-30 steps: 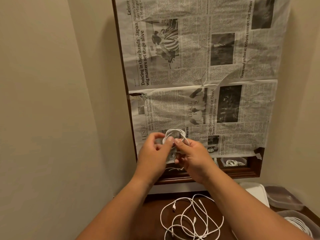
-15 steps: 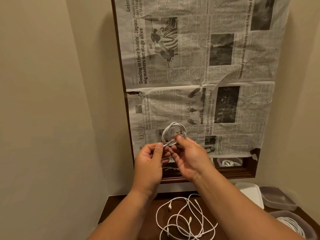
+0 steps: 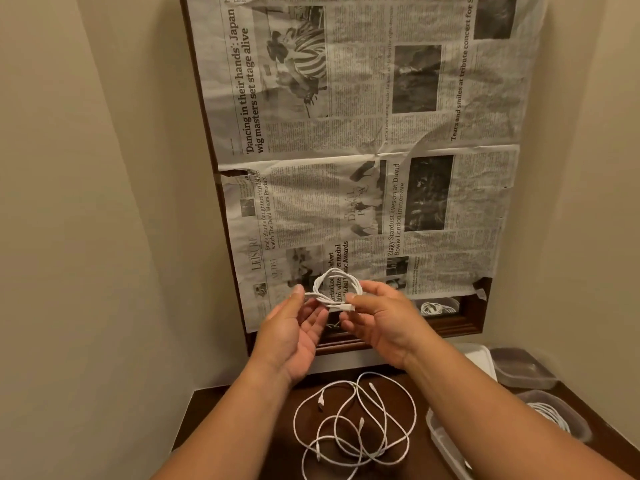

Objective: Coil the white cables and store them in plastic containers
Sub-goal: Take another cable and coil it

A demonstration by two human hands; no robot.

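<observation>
newspaper (image 3: 363,150), wooden frame (image 3: 460,323), dark table (image 3: 249,427)

The right forearm (image 3: 502,420) hides part of the nearest plastic container (image 3: 446,445), which the bottom edge also cuts off; the loose cables (image 3: 356,424) on the desk (image 3: 242,427) run out at that edge; the newspaper (image 3: 363,133) is cropped at the top, its small print unreadable.

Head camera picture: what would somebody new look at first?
Probably the two hands, the left hand and the right hand, held up in the middle and pinching a small coiled white cable between them. Behind them, big sheets of newspaper cover the wall. Below, loose white cables lie tangled on the dark table, with clear plastic containers at the right.
</observation>
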